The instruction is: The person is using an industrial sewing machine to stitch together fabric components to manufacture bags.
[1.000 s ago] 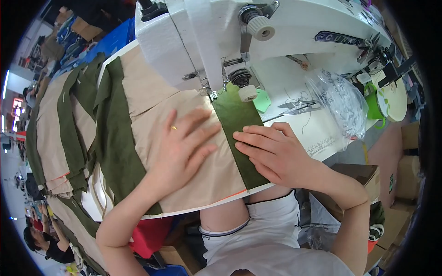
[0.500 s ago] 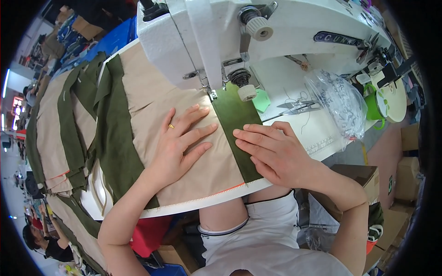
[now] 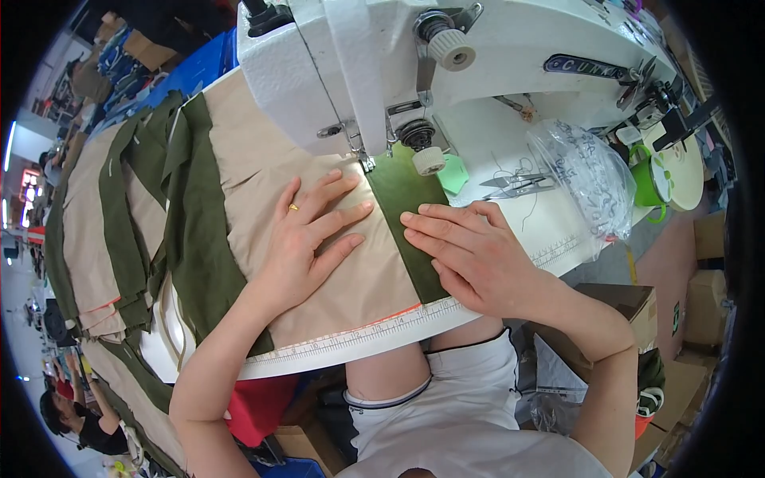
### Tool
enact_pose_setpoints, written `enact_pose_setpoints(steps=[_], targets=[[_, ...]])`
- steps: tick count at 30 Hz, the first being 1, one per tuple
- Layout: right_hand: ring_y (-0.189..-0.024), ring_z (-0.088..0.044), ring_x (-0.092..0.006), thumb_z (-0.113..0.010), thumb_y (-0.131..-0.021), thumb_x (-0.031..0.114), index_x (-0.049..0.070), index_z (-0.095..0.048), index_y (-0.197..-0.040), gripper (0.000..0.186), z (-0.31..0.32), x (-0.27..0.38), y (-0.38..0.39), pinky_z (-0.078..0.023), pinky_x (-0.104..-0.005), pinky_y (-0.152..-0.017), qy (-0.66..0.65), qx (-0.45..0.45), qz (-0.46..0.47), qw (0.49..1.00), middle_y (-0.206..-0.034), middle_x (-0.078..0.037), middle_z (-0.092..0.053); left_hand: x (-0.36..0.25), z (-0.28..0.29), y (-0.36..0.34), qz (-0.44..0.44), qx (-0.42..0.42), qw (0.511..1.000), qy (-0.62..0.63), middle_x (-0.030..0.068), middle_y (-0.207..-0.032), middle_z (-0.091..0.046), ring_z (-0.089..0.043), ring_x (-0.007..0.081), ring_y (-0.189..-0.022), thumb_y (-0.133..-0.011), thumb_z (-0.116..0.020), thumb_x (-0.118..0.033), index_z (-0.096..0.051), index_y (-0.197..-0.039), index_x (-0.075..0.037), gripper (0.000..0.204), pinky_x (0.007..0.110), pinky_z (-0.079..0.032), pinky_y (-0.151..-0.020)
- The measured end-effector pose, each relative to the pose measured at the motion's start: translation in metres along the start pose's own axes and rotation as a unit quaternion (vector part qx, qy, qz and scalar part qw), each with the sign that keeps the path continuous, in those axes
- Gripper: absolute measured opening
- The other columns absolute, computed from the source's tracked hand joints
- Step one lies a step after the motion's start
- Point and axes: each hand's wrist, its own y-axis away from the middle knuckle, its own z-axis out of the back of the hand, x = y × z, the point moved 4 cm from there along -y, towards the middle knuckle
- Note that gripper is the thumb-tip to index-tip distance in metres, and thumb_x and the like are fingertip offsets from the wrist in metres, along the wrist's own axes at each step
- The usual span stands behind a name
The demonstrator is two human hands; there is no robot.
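A beige fabric panel (image 3: 351, 279) with a dark green strip (image 3: 406, 187) along its right side lies under the presser foot (image 3: 366, 163) of a white sewing machine (image 3: 494, 56). My left hand (image 3: 311, 227), a ring on one finger, rests spread on the beige cloth just left of the seam. Flat on the green strip lies my right hand (image 3: 462, 247), its fingers stretched toward the seam and its thumb lower down. Neither hand grips anything. An orange line of stitching edges the beige panel near the table's front.
More green and beige pieces (image 3: 135, 215) hang over the table's left side. To the right lie thread snips (image 3: 518, 187), a light green piece (image 3: 454, 174), a clear plastic bag (image 3: 586, 179) and a green mug (image 3: 649, 179). A printed ruler (image 3: 351, 338) runs along the front edge.
The fabric has slid away from me toward the presser foot, baring the ruler at the front edge. Both hands have moved slightly with it and stay flat.
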Motion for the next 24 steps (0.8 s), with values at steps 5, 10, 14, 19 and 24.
enact_pose_setpoints(steps=[5,10,14,19,24], targets=[[-0.147,-0.053,-0.0218,-0.068,-0.095,0.014,0.004,-0.066,-0.145,0.051,-0.002,-0.001,0.001,-0.04,-0.047,-0.113,0.002,-0.004,0.001,1.0,-0.158,-0.006,-0.06,0.002,0.0,-0.001,-0.004,-0.003,1.0,0.004,0.0074,-0.159,-0.059,-0.048,0.0306,-0.155,-0.1,-0.077,-0.024,-0.076,-0.139,-0.017,0.039,0.06,-0.023,-0.13],[-0.148,-0.052,-0.0221,-0.067,-0.095,0.013,0.004,-0.065,-0.146,0.052,-0.001,0.0,-0.002,-0.04,-0.0471,-0.113,0.009,0.0,-0.005,1.0,-0.159,-0.007,-0.059,0.006,0.001,-0.004,-0.006,-0.001,1.0,0.005,0.007,-0.159,-0.059,-0.047,0.0306,-0.156,-0.1,-0.077,-0.024,-0.076,-0.138,-0.017,0.039,0.059,-0.023,-0.13],[-0.148,-0.052,-0.0228,-0.067,-0.096,0.013,0.004,-0.064,-0.147,0.052,-0.003,-0.001,-0.001,-0.04,-0.0473,-0.113,0.008,-0.001,-0.003,1.0,-0.16,-0.008,-0.058,0.009,0.002,-0.006,-0.009,0.0,1.0,0.007,0.0073,-0.159,-0.059,-0.048,0.0302,-0.155,-0.1,-0.077,-0.024,-0.077,-0.137,-0.017,0.038,0.059,-0.023,-0.131],[-0.148,-0.052,-0.0233,-0.067,-0.096,0.013,0.003,-0.064,-0.147,0.052,-0.002,0.002,-0.002,-0.04,-0.047,-0.113,0.01,-0.002,0.004,1.0,-0.16,-0.008,-0.058,0.005,0.008,-0.005,-0.01,-0.006,1.0,0.012,0.0079,-0.156,-0.06,-0.049,0.0301,-0.153,-0.101,-0.075,-0.02,-0.077,-0.136,-0.017,0.036,0.059,-0.023,-0.131],[-0.146,-0.055,-0.0233,-0.069,-0.095,0.015,0.003,-0.066,-0.144,0.05,-0.002,0.003,-0.002,-0.041,-0.0462,-0.113,0.017,-0.006,0.002,1.0,-0.157,-0.008,-0.061,-0.024,0.0,0.01,0.016,0.024,0.999,0.026,0.0079,-0.153,-0.061,-0.051,0.0304,-0.152,-0.101,-0.074,-0.018,-0.076,-0.138,-0.019,0.037,0.061,-0.02,-0.13]])
